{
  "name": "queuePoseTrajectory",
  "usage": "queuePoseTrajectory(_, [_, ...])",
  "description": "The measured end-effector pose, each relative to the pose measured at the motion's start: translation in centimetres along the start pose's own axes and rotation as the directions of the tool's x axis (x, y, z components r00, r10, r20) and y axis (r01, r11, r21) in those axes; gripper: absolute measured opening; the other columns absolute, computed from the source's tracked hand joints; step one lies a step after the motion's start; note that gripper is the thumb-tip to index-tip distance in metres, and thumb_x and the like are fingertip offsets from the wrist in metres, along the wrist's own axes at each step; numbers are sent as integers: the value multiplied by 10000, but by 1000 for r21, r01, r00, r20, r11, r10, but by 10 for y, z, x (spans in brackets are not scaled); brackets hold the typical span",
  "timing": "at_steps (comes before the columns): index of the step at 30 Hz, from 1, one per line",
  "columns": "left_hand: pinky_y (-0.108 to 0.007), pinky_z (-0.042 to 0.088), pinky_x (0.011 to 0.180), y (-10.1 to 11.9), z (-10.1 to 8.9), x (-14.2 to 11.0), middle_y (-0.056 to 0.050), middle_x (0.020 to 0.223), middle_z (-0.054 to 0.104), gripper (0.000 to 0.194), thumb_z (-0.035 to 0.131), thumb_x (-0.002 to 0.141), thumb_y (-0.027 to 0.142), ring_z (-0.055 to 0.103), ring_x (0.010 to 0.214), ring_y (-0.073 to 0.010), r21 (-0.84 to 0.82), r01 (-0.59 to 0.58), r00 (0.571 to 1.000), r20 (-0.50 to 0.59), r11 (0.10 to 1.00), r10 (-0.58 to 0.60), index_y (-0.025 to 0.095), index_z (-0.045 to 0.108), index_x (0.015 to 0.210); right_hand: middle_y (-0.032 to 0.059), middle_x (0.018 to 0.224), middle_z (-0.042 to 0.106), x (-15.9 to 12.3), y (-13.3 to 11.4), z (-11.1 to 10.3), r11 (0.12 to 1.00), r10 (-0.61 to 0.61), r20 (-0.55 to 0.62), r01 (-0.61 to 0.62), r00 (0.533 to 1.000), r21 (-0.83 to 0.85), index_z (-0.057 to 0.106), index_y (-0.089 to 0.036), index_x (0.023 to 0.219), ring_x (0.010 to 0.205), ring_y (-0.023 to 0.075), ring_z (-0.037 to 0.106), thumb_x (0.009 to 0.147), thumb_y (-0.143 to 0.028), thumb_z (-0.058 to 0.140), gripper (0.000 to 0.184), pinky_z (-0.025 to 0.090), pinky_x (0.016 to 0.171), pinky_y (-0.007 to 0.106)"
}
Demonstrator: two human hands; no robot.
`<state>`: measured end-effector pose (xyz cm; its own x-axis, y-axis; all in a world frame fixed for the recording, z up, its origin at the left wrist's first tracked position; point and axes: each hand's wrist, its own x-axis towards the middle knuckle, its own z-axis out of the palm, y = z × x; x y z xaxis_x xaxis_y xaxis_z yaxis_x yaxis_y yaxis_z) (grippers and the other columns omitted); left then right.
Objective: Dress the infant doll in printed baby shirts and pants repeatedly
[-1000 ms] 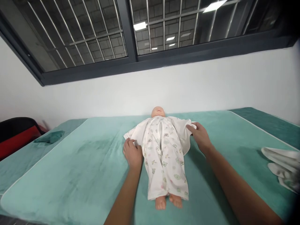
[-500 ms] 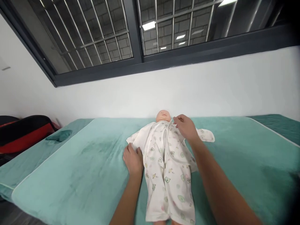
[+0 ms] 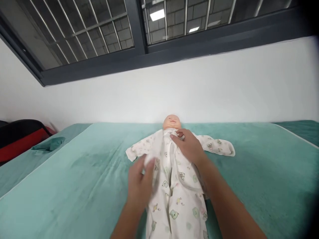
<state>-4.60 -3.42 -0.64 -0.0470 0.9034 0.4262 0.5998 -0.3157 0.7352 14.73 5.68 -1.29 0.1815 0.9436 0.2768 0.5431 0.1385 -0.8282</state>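
we have the doll lying face-up on the teal cover; our left hand, blurred, has its fingers grasping the shirt's lifted flap; our right hand touches its front, grip unclear.

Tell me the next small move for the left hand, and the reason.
Probably draw the front cloth panel nearer the left hand across the doll's chest: its plain inner side shows beside that blurred hand, while the opposite panel lies over the body, with the right hand at the chest near the neckline.
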Motion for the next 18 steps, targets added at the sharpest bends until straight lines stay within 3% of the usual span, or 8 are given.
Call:
queuePoseTrajectory(1, [-289,428,665,12,-2,-1,-15,711,585,280,447,933,395,515,687,-173,11,-145,976,167,989,141,222,599,774,10,977,610,0,-2,0,1000,21,-6,-21,1000,-20,561,-254,960,788,184,578,775,-619,552,409,399,682,300])
queuePoseTrajectory(3, [-314,441,762,28,-5,3,-21,730,623,277,437,947,349,555,729,-181,-65,-333,798,513,941,317,239,654,815,4,926,607,-1,-6,1,995,33,-19,-35,999,-91,514,-246,902,741,182,560,755,-603,573,391,373,645,294])
queuePoseTrajectory(4, [-312,444,774,31,-6,8,-20,727,635,300,423,956,342,568,729,-177,-115,-342,717,609,933,338,243,673,825,5,899,604,-2,-8,2,991,21,-25,-24,999,-135,498,-242,871,726,182,550,762,-562,573,346,358,635,292])
queuePoseTrajectory(5, [-302,450,762,31,-7,15,-17,724,642,334,401,966,345,575,719,-169,-141,-304,698,640,942,321,240,685,826,8,873,599,-2,-11,3,985,-1,-30,-4,1000,-173,488,-239,841,715,180,542,777,-509,562,288,344,629,291])
queuePoseTrajectory(7, [-281,459,715,22,-4,37,-17,752,660,371,375,970,368,583,707,-160,-114,-169,829,520,979,204,226,694,842,14,818,592,-2,-15,4,976,-40,-39,30,998,-217,476,-232,779,690,176,525,804,-412,519,187,319,615,290])
queuePoseTrajectory(9, [-278,458,697,9,6,66,-21,821,682,344,395,950,376,592,738,-166,-31,-42,965,258,999,49,215,691,882,14,757,587,0,-16,3,973,-48,-45,36,998,-227,469,-231,729,651,170,503,821,-359,480,158,299,594,287])
queuePoseTrajectory(11, [-280,454,717,-2,21,96,-19,910,701,277,469,906,367,610,796,-174,20,13,985,171,1000,-17,219,701,934,6,705,589,4,-13,2,977,-33,-41,23,999,-212,483,-235,707,619,169,486,825,-344,471,162,285,574,283])
queuePoseTrajectory(18, [-278,436,640,-2,64,139,-5,798,696,175,574,819,344,605,707,-166,57,-21,962,272,998,5,205,667,769,-25,692,633,16,1,2,999,-28,-87,27,996,-18,580,-237,730,629,158,537,836,-379,516,188,354,590,274])
